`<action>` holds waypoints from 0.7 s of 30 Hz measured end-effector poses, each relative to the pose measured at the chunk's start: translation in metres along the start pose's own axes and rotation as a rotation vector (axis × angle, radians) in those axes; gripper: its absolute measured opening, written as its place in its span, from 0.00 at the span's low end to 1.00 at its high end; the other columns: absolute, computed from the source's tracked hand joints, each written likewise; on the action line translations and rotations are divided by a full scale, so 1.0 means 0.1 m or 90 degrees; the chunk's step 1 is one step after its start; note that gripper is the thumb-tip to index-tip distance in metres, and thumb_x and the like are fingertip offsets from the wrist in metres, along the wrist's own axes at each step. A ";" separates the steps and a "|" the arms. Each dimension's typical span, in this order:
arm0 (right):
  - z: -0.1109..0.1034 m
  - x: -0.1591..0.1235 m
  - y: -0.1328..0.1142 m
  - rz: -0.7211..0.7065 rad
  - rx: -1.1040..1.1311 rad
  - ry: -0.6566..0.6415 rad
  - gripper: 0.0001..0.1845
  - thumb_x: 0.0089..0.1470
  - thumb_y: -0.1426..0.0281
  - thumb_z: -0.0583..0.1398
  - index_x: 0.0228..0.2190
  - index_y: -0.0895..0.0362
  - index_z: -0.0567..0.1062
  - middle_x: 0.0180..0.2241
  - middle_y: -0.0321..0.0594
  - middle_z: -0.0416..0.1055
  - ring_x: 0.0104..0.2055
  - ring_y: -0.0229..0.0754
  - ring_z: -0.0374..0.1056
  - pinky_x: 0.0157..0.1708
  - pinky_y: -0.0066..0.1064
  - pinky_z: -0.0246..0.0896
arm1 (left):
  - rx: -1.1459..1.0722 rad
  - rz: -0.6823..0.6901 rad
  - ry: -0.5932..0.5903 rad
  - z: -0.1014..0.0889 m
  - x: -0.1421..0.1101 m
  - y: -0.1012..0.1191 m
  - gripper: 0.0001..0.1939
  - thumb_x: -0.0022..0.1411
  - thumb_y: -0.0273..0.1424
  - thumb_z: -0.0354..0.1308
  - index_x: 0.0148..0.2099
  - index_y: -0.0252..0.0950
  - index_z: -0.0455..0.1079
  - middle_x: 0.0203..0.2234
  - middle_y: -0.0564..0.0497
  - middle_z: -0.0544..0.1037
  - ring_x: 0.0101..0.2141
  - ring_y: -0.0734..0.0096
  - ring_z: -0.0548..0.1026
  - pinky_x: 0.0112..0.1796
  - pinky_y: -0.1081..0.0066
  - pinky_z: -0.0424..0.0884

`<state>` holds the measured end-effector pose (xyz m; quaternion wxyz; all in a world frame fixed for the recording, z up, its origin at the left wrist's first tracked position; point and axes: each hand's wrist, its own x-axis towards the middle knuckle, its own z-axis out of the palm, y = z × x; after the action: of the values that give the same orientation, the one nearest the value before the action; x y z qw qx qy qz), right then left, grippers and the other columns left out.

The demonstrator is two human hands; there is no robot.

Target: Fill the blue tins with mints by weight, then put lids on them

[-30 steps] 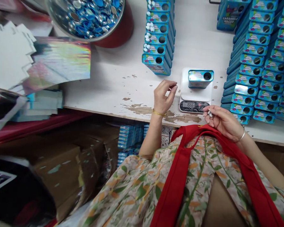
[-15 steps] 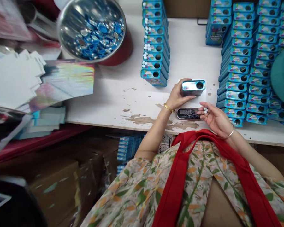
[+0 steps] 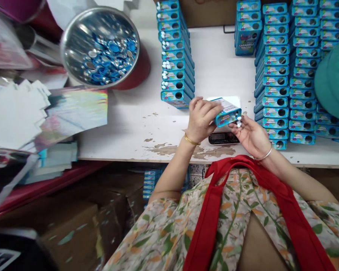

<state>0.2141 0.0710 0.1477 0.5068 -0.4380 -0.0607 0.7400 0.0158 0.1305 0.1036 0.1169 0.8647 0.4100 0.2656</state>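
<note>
My left hand grips a blue tin, its fingers wrapped over the printed side. The tin tilts with its holed end facing down toward me and to the right. Cupped palm up beside that end, my right hand holds a few small white candies at its fingers, and its fingertips reach the tin's lower edge. A black digital scale lies below the tin, partly behind my right hand; its display cannot be read.
A row of blue tins with white candies on several tops stands left of centre. More rows of tins fill the right, beside a teal container. A steel bowl of blue-and-silver caps and stacked cards are at left.
My left hand has lifted the tin off the scale and tipped it over. My right hand has come up to its holed end with the candies. The view has shifted slightly.
</note>
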 end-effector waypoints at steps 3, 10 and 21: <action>0.01 0.00 -0.02 -0.006 -0.037 -0.017 0.10 0.60 0.63 0.66 0.35 0.57 0.75 0.34 0.37 0.75 0.38 0.34 0.74 0.36 0.22 0.71 | -0.022 -0.021 0.022 0.05 -0.05 -0.03 0.18 0.66 0.41 0.58 0.57 0.47 0.69 0.51 0.48 0.79 0.51 0.55 0.75 0.61 0.45 0.60; -0.07 -0.10 -0.07 0.020 -0.049 0.010 0.13 0.50 0.67 0.72 0.37 0.58 0.80 0.32 0.37 0.76 0.30 0.31 0.71 0.28 0.19 0.67 | -0.186 -0.111 0.151 0.34 0.19 -0.15 0.24 0.65 0.46 0.62 0.57 0.42 0.64 0.46 0.45 0.76 0.47 0.59 0.76 0.49 0.58 0.73; -0.32 -0.26 -0.11 0.042 -0.087 -0.034 0.19 0.49 0.61 0.73 0.40 0.59 0.81 0.33 0.39 0.75 0.29 0.31 0.68 0.24 0.21 0.61 | -0.243 -0.111 0.090 1.61 2.14 -1.13 0.30 0.54 0.28 0.72 0.57 0.36 0.64 0.52 0.38 0.73 0.53 0.56 0.73 0.54 0.56 0.71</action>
<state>0.2473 0.0441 0.1496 0.4488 -0.4534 -0.1104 0.7621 0.1442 0.3698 -0.0002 0.2718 0.7675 0.4326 0.3873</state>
